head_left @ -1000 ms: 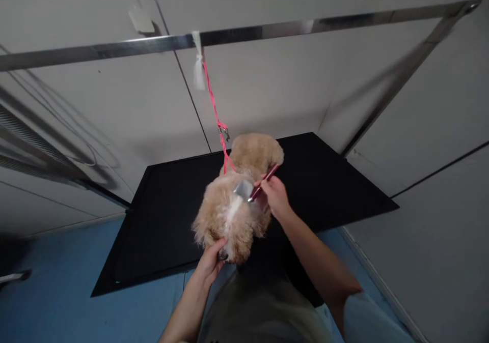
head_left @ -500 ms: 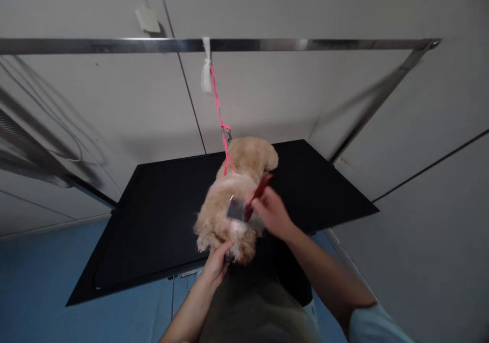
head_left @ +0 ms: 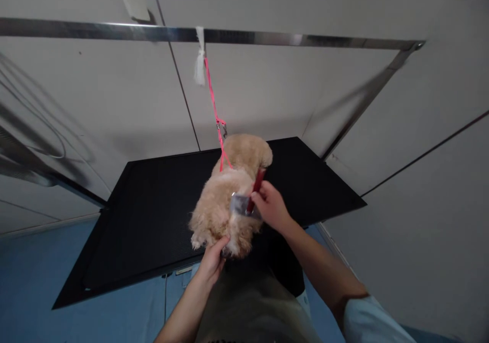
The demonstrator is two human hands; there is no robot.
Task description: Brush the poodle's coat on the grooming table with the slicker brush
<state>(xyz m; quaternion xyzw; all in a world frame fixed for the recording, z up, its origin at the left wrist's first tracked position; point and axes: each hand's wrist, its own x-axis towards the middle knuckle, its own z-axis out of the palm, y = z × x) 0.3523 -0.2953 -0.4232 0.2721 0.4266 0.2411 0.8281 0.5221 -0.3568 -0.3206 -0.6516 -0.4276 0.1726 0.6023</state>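
Observation:
A curly cream-coloured dog (head_left: 214,195) is on the black grooming table (head_left: 153,205), with a pink lead (head_left: 212,96) looped around it. My right hand (head_left: 272,208) is closed around the red handle of a slicker brush (head_left: 255,190). The brush's flat grey head lies against the fur on the dog's right-hand side in view. Low at the dog's near end, my left hand (head_left: 213,259) is closed on it with the thumb on top, beside a small dark spot that may be the nose. The fingers beneath are hidden.
A metal bar (head_left: 267,37) spans above the table, with the lead and a white tied cloth (head_left: 200,58) hanging from it. Its slanting post (head_left: 367,101) stands at the right. Behind is a pale panelled wall (head_left: 145,88); the floor (head_left: 114,312) is blue.
The brush has shifted slightly up over the fur, and its handle stands more upright. My left hand keeps its hold on the dog. The whole view has shifted a little.

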